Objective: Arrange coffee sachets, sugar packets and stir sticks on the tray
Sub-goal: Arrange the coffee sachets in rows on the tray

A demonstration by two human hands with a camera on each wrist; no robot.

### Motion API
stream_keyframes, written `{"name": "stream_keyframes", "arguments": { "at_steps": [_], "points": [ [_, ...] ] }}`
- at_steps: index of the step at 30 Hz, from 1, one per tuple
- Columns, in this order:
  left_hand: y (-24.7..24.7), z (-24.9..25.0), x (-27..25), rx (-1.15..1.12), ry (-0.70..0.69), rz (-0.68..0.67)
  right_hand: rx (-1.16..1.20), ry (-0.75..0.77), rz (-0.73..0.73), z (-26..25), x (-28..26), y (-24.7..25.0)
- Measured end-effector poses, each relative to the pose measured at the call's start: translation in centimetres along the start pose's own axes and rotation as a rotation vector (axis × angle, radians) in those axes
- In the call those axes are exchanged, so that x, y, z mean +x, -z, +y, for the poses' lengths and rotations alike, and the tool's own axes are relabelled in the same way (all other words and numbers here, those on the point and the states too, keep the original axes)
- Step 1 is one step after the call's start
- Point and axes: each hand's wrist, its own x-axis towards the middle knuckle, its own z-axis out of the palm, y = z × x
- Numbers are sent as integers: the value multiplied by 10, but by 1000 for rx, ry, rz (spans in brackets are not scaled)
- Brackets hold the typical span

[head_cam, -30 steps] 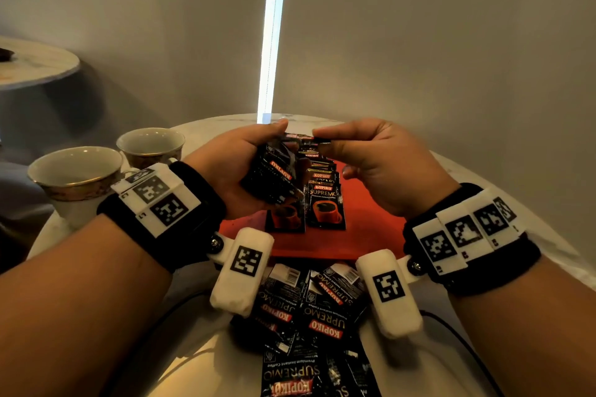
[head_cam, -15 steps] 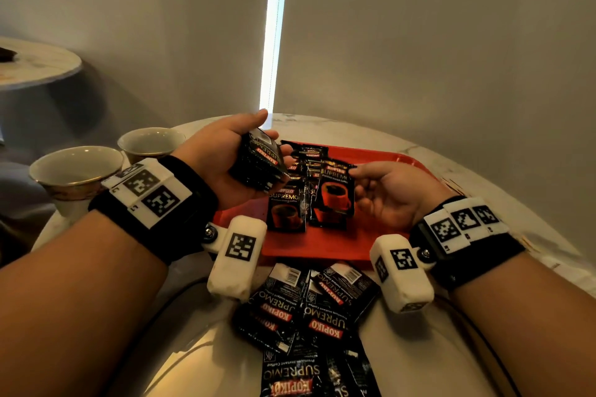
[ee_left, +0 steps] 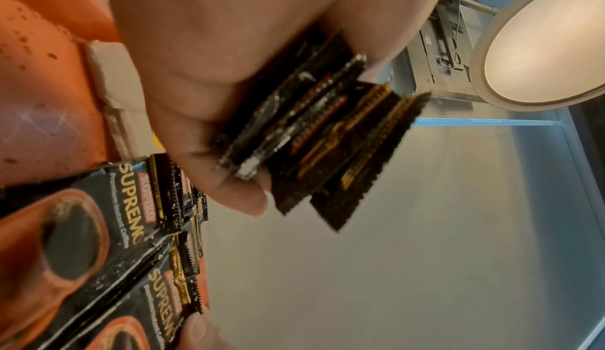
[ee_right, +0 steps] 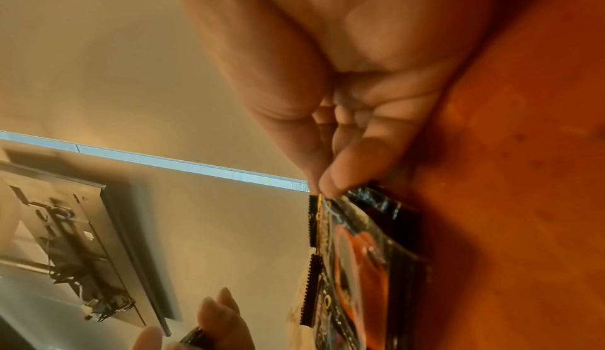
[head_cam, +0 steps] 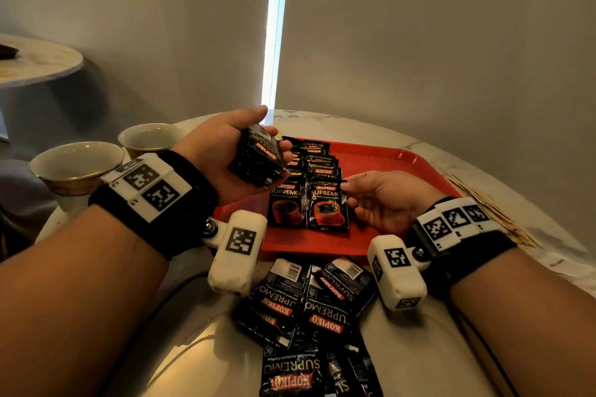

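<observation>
While my left hand (head_cam: 222,151) grips a stack of coffee sachets (head_cam: 258,155) above the tray's near-left part, my right hand (head_cam: 383,200) is low on the red tray (head_cam: 403,164), thumb and fingertip pinching the top corner of the front sachet (head_cam: 327,206) in the right-hand row. The right wrist view confirms the pinch on that sachet's serrated edge. Two overlapping rows of sachets (head_cam: 309,164) already run from the tray's middle toward its far edge, front pair lying flat, label up.

Step in hand, as I judge it: laying coffee sachets in rows, this one just being seated.

More sachets lie in a loose pile (head_cam: 309,316) on the table just in front of the tray. Stir sticks (head_cam: 490,213) lie on the table right of the tray, not yet on it. Sugar packets: can't spot any.

Next move likely needs releasing that corner, then pulling another sachet off the left-hand stack and overlapping it squarely, without nudging the rows.
</observation>
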Motion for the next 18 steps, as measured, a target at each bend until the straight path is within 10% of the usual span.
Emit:
{"name": "stream_keyframes", "arguments": {
  "at_steps": [18],
  "points": [
    [-1, -1, 2, -23, 19, 25, 9, 13, 41, 2, -3, 0]
  ]
}}
